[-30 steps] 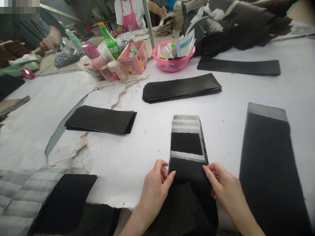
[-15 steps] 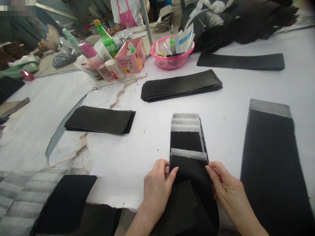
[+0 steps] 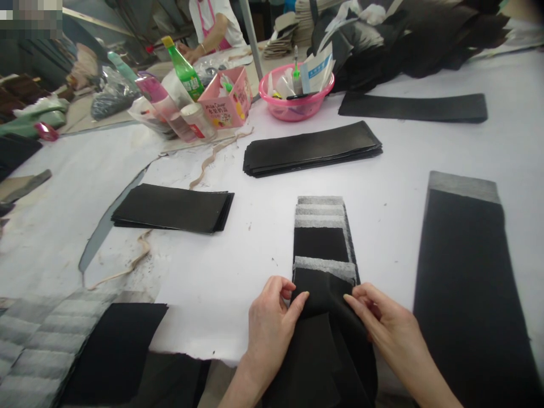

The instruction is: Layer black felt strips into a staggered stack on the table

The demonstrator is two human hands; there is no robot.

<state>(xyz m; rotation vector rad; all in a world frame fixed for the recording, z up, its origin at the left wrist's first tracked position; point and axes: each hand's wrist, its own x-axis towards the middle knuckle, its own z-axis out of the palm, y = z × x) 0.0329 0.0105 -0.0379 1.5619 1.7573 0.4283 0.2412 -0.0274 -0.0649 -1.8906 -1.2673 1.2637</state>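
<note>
A narrow black fabric piece (image 3: 325, 294) lies on top of a staggered pile of black strips with grey-white ends (image 3: 321, 226) near the front edge of the white table (image 3: 238, 266). My left hand (image 3: 267, 328) pinches the piece's left edge between thumb and fingers. My right hand (image 3: 389, 328) pinches its right edge, fingers curled over the cloth. The top end of the piece is bunched up between both hands. The rest of the black cloth hangs off the table edge between my wrists.
A wide black panel (image 3: 467, 294) lies at right, black stacks (image 3: 174, 208) (image 3: 312, 148) and a long strip (image 3: 412, 107) farther out. A pink basin (image 3: 293, 96), pink box (image 3: 225, 105) and green bottle (image 3: 183, 69) stand at the back. A person in a pink apron (image 3: 212, 25) works beyond.
My right hand has slid left along the cloth toward my left hand, and the top edge of the black piece has wrinkled and lifted between them. The person at the back shifted left.
</note>
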